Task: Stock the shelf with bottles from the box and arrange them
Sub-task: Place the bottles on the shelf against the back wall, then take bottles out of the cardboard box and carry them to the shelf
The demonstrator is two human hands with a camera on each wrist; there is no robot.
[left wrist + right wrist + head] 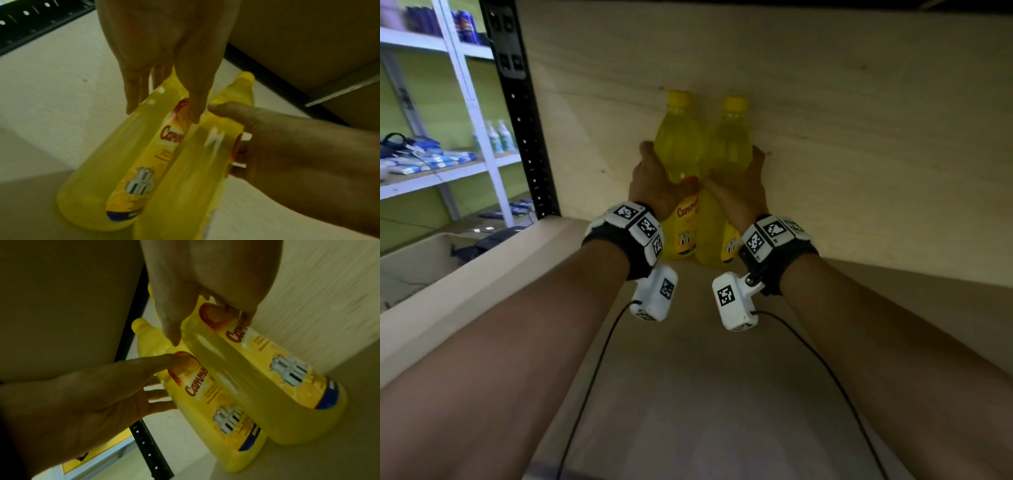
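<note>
two yellow bottles, two hands

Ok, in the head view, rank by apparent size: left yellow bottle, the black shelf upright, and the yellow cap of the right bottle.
1. Black shelf upright, the longest, though nearer the camera.
2. Left yellow bottle, partly hidden by the left hand.
3. Right bottle's cap, clearly the smallest.

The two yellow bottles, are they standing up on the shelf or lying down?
Standing upright. The left bottle and right bottle have caps on top and bases on the shelf board, side by side.
</note>
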